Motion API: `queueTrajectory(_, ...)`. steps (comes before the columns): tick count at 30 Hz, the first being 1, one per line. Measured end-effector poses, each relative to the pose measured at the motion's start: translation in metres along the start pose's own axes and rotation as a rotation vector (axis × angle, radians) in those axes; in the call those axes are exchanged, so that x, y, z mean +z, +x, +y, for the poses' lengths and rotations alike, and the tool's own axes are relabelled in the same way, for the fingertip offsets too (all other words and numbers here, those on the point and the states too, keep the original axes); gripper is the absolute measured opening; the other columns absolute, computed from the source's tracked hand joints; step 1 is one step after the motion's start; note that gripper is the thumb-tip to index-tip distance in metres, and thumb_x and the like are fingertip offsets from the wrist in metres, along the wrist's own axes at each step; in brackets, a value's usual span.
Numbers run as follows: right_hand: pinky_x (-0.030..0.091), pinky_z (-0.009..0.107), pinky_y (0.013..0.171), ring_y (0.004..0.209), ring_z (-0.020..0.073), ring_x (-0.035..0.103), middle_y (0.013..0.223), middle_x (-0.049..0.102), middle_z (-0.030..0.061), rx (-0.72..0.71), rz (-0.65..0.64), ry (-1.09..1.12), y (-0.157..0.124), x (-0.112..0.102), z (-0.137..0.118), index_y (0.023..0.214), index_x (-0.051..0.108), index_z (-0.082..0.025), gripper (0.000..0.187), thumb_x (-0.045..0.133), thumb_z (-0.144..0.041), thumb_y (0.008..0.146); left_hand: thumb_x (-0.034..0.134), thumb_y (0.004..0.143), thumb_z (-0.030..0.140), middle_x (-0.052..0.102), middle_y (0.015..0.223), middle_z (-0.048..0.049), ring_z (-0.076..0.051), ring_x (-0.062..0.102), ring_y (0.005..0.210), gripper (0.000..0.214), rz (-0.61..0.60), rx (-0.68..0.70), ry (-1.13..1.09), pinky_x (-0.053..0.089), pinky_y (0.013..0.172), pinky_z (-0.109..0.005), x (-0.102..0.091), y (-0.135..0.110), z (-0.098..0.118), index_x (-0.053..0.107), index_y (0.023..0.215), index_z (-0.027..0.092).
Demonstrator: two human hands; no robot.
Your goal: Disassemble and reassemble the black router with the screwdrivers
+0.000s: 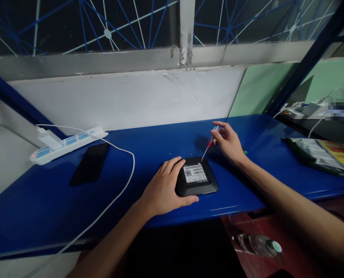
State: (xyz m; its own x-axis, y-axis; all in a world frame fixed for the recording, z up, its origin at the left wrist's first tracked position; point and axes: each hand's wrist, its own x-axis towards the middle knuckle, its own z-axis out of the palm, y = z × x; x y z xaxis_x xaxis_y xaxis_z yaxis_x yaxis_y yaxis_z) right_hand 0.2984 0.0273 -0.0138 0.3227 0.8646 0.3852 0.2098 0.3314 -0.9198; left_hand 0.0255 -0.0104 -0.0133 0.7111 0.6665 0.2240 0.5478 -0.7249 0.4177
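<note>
On the blue table lies a black, square-shaped device (197, 188) with a white printed label and QR code facing up. My left hand (166, 185) grips its left side, fingers along the far left corner and thumb at the near edge. A screwdriver (209, 143) with a clear handle and red collar is held in my right hand (226, 141). Its shaft slants down to the left, and the tip touches the device near its far right corner. Whether a screw sits under the tip is too small to tell.
A white power strip (70, 144) with a plugged-in charger stands at the left, its white cable (131, 170) looping over the blue table (125, 216). Beside it lies a black phone (89, 164). At the right is a shiny packet (322, 156). A plastic bottle (259, 245) is below the table.
</note>
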Motion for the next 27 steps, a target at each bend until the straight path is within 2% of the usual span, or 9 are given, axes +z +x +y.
queueTrajectory(6, 0.051, 0.033, 0.057, 0.053, 0.0113, 0.055, 0.072, 0.053, -0.0051, -0.064, 0.035, -0.024, -0.0004, 0.0006, -0.0020, 0.116, 0.057, -0.028, 0.032, 0.066, -0.038, 0.087, 0.078, 0.069, 0.064, 0.042, 0.153, -0.0160, -0.039, 0.041, 0.139, 0.098, -0.011, -0.014, -0.002, 0.040, 0.112, -0.059, -0.0013, 0.0005, 0.0025, 0.037, 0.147, 0.020)
queueTrajectory(11, 0.056, 0.035, 0.064, 0.059, 0.0125, 0.059, 0.078, 0.054, -0.0037, -0.079, 0.088, -0.048, 0.0003, 0.0001, 0.0008, 0.119, 0.054, -0.028, 0.037, 0.067, -0.040, 0.086, 0.078, 0.069, 0.065, 0.041, 0.154, -0.0162, -0.038, 0.040, 0.140, 0.099, -0.007, -0.010, 0.001, 0.038, 0.114, -0.058, -0.0017, 0.0007, 0.0025, 0.036, 0.147, 0.020)
queueTrajectory(20, 0.062, 0.039, 0.073, 0.070, 0.0175, 0.070, 0.084, 0.061, -0.0001, -0.032, -0.007, -0.048, -0.0034, 0.0073, 0.0037, 0.120, 0.055, -0.025, 0.044, 0.071, -0.043, 0.083, 0.078, 0.069, 0.065, 0.041, 0.154, -0.0163, -0.038, 0.039, 0.141, 0.100, -0.005, -0.013, -0.010, 0.037, 0.115, -0.058, -0.0006, 0.0007, 0.0010, 0.037, 0.147, 0.019)
queueTrajectory(27, 0.060, 0.036, 0.069, 0.065, 0.0151, 0.067, 0.082, 0.058, -0.0010, -0.046, 0.014, -0.041, -0.0024, 0.0068, 0.0014, 0.121, 0.055, -0.026, 0.042, 0.069, -0.042, 0.085, 0.078, 0.071, 0.060, 0.040, 0.154, -0.0175, -0.038, 0.038, 0.142, 0.097, -0.002, -0.002, -0.005, 0.037, 0.115, -0.058, -0.0015, 0.0000, 0.0016, 0.035, 0.148, 0.019)
